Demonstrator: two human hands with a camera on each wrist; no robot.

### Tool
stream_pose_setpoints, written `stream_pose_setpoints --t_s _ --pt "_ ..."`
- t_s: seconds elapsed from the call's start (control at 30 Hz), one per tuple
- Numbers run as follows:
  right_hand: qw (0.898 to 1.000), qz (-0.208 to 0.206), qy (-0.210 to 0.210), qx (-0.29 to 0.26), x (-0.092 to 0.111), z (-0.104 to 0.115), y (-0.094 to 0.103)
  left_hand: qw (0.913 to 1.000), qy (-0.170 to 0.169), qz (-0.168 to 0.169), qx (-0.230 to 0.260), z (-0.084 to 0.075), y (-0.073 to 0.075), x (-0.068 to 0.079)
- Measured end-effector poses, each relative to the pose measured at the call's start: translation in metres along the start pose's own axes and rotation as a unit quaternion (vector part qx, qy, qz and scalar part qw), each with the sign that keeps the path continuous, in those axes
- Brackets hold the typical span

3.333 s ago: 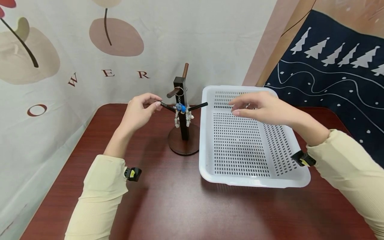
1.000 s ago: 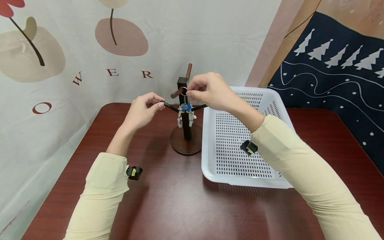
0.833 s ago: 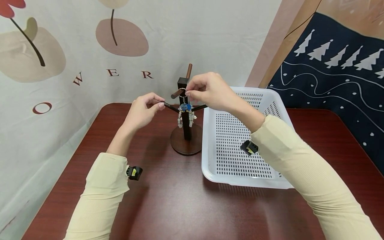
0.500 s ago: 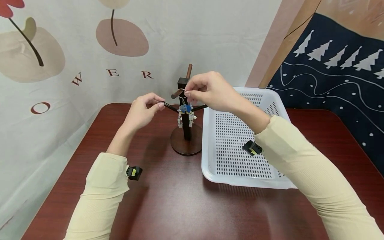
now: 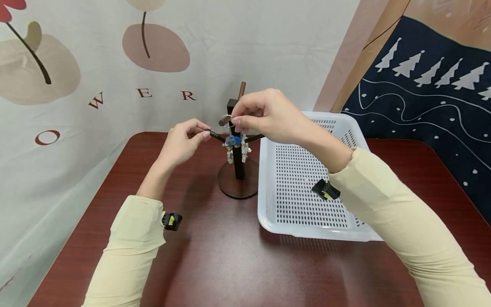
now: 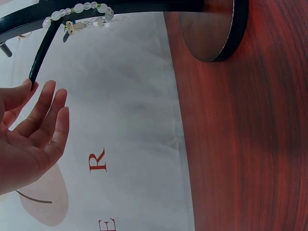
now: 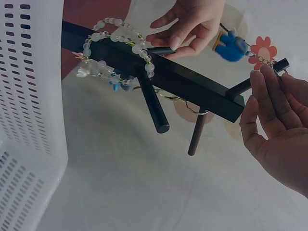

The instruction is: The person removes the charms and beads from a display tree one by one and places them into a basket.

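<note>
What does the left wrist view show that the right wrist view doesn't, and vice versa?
Only the left wrist view shows the round base of the stand and the printed letters R and E.

Only the right wrist view shows the right hand, holding the blue figure keychain, and the white basket.

Both show the left hand pinching a peg, and pale beads hanging on the stand.

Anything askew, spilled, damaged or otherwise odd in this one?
Nothing stands out. The stand is upright, bracelets hang on its lower pegs, and the basket sits beside it with no visible damage. The blue keychain is at an upper peg's tip, but the right hand holds it there, which looks like ordinary handling.
</note>
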State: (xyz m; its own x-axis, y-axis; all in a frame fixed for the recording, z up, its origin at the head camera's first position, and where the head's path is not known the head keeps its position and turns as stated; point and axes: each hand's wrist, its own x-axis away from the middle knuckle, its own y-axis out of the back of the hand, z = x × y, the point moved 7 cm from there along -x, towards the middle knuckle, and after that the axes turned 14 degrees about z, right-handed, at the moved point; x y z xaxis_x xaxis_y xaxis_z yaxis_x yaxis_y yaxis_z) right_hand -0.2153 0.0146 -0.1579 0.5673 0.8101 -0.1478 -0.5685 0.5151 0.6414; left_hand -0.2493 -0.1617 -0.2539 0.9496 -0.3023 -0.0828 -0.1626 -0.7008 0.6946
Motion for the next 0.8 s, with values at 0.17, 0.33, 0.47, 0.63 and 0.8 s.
stream_pose_setpoints --t_s 0.17,0.33,0.47,0.63,0.8 --pt "1.000 0.012 0.010 -0.009 0.002 0.005 0.000 1.0000 -0.002 0.006 -0.002 -0.001 0.000 0.000" --pt "0.999 0.024 0.028 -0.004 0.003 0.012 0.000 0.9999 -0.003 0.002 -0.010 -0.002 0.001 0.000" --pt "0.999 0.026 0.023 -0.007 0.005 0.011 0.001 0.9999 0.000 0.001 -0.014 -0.002 0.001 0.001" --pt "1.000 0.025 0.018 -0.001 0.011 0.007 0.005 0.9999 0.003 0.000 -0.014 -0.001 0.001 -0.001" --pt "0.999 0.020 0.007 0.032 0.017 0.000 0.013 1.0000 0.004 0.002 -0.008 0.001 0.000 -0.002"
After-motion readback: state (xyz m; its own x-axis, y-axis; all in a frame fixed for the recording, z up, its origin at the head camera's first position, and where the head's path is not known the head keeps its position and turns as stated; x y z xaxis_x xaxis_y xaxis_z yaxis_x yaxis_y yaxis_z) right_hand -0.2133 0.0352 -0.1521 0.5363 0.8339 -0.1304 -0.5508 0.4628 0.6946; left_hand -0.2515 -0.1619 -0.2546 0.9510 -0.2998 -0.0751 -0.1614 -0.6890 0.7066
